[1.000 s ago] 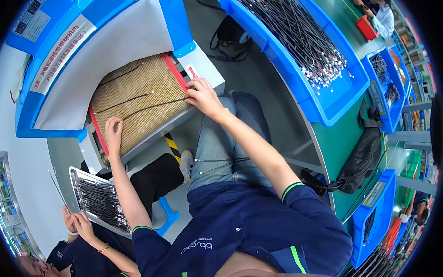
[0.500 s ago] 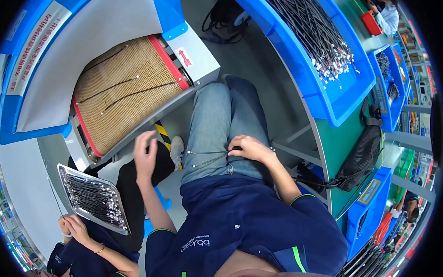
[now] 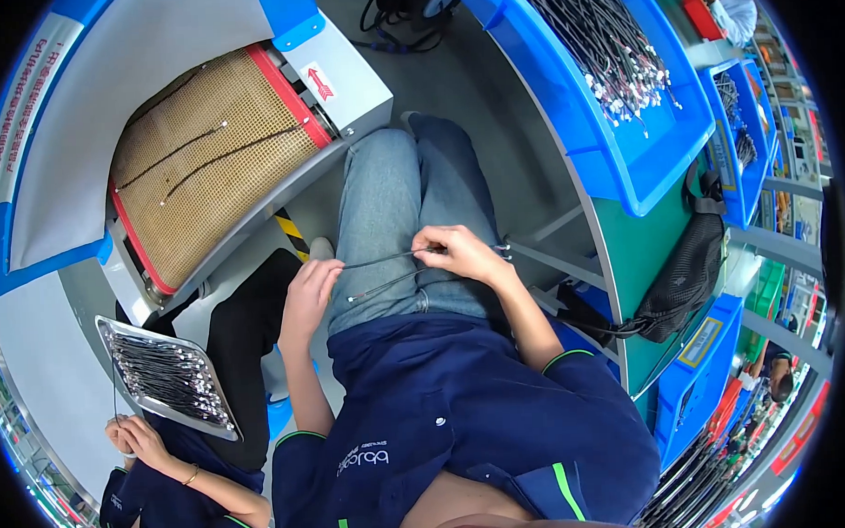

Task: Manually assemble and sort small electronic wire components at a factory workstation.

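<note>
My left hand (image 3: 312,288) pinches the connector end of a thin black cable (image 3: 378,260) above my lap. The cable runs across to my right hand (image 3: 461,253), whose fingers are closed on it. A second black cable (image 3: 386,286) hangs from the right hand toward the left, its pale connector end loose over my thigh. Short wire ends with connectors stick out beyond the right hand's far side. What lies inside the right fingers is partly hidden. On the left, a brown mesh conveyor belt (image 3: 193,211) with red edges carries several dark cables (image 3: 237,148).
A blue-and-white machine housing (image 3: 156,106) covers the belt's far end. At lower left a co-worker's hands (image 3: 138,439) hold a cable by a metal tray (image 3: 225,429) of cables. On the right, a blue bin (image 3: 657,186) of cables and a black mesh bag (image 3: 679,278) rest on a green table (image 3: 632,266).
My left hand has moved right and down from empty air to one cable's end, closing on it. That cable is now drawn fairly straight between both hands. The view has shifted slightly.
</note>
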`<action>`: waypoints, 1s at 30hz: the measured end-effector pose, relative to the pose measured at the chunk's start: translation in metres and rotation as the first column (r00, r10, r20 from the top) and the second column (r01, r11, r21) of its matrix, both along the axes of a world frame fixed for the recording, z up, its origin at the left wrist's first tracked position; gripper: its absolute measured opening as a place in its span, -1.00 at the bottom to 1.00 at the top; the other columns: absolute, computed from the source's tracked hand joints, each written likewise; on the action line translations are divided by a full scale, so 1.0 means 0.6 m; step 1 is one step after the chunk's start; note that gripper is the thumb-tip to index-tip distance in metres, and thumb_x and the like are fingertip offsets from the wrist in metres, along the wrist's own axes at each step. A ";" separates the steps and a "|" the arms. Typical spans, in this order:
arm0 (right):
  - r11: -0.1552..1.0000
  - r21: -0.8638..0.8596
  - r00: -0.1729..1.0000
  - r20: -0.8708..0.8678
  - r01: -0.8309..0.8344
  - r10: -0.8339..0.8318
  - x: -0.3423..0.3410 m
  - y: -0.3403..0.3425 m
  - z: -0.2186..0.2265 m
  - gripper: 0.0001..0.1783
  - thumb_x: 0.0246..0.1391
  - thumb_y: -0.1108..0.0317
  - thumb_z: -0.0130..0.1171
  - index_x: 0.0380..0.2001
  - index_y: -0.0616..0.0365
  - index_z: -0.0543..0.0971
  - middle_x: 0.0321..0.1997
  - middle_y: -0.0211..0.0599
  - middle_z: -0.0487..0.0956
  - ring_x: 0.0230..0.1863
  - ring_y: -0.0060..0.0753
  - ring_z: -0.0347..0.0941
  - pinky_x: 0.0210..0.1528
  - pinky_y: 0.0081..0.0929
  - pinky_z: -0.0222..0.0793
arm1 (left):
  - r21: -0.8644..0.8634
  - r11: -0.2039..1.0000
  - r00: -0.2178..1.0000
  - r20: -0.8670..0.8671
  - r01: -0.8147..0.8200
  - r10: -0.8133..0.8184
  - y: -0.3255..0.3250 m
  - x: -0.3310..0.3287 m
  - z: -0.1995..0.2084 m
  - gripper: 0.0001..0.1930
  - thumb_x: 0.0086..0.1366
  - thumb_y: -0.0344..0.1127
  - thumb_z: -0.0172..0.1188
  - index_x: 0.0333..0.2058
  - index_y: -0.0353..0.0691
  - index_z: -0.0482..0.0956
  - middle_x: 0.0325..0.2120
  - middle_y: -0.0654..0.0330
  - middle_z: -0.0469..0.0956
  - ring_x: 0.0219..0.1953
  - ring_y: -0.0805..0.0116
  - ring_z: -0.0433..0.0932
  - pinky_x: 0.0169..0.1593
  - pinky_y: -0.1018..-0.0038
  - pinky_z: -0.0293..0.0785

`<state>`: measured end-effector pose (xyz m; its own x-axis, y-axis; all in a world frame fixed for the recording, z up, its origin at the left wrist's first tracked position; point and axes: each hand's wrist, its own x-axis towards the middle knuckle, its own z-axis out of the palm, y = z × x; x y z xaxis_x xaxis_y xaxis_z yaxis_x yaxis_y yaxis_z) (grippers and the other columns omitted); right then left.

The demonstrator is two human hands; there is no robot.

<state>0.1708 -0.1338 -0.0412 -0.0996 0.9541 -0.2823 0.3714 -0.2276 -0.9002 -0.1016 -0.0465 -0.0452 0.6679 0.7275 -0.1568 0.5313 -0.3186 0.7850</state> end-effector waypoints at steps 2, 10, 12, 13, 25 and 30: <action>0.994 0.110 0.998 0.064 -0.015 0.008 0.001 0.005 0.004 -0.85 0.00 0.39 0.21 -0.34 0.18 0.56 -0.40 -0.24 0.58 -0.34 -0.27 0.53 -0.28 -0.41 0.42 | -0.033 0.999 1.000 0.029 0.001 0.000 -0.001 0.005 0.005 -0.85 0.23 -0.45 0.11 -0.21 -0.27 0.53 -0.41 0.10 0.51 -0.34 0.21 0.54 -0.24 0.42 0.45; 0.891 0.425 0.974 0.212 -0.161 0.075 -0.033 0.035 0.039 -0.84 -0.08 0.40 0.26 -0.36 0.15 0.61 -0.36 -0.32 0.58 -0.33 -0.26 0.52 -0.28 -0.42 0.45 | -0.141 0.990 0.978 0.204 -0.010 0.039 -0.020 0.075 0.024 -0.84 0.24 -0.39 0.13 -0.22 -0.32 0.50 -0.40 0.08 0.59 -0.37 0.26 0.61 -0.30 0.42 0.49; 0.887 0.433 0.972 0.227 -0.162 0.067 -0.036 0.037 0.043 -0.84 -0.08 0.40 0.26 -0.36 0.16 0.60 -0.36 -0.33 0.58 -0.33 -0.27 0.52 -0.29 -0.43 0.46 | -0.088 0.996 0.979 0.205 0.012 0.007 -0.018 0.077 0.024 -0.83 0.23 -0.38 0.15 -0.23 -0.32 0.50 -0.40 0.07 0.59 -0.38 0.23 0.61 -0.31 0.41 0.48; 0.865 0.471 0.968 0.242 -0.170 0.058 -0.037 0.039 0.043 -0.84 -0.08 0.40 0.26 -0.36 0.15 0.60 -0.37 -0.34 0.57 -0.33 -0.27 0.53 -0.30 -0.42 0.46 | -0.035 0.999 0.979 0.203 0.034 -0.026 -0.016 0.078 0.025 -0.82 0.22 -0.36 0.17 -0.24 -0.32 0.50 -0.40 0.06 0.59 -0.39 0.19 0.60 -0.33 0.39 0.48; 0.782 0.607 0.980 0.199 -0.142 0.024 -0.033 0.026 0.018 -0.78 -0.17 0.49 0.25 -0.33 0.16 0.61 -0.31 -0.36 0.58 -0.32 -0.34 0.51 -0.31 -0.45 0.47 | 0.123 0.987 0.987 0.111 0.103 -0.117 -0.020 0.086 0.038 -0.85 0.24 -0.37 0.13 -0.28 -0.32 0.52 -0.49 0.07 0.54 -0.42 0.14 0.54 -0.33 0.35 0.44; 0.760 0.602 0.956 0.282 -0.243 0.082 -0.026 0.023 0.031 -0.74 -0.22 0.50 0.24 -0.33 0.17 0.61 -0.29 -0.38 0.59 -0.37 -0.38 0.48 -0.33 -0.49 0.46 | 0.116 0.979 0.979 0.097 0.169 -0.180 -0.023 0.088 0.037 -0.87 0.25 -0.38 0.10 -0.30 -0.33 0.52 -0.52 0.08 0.54 -0.43 0.13 0.53 -0.33 0.34 0.44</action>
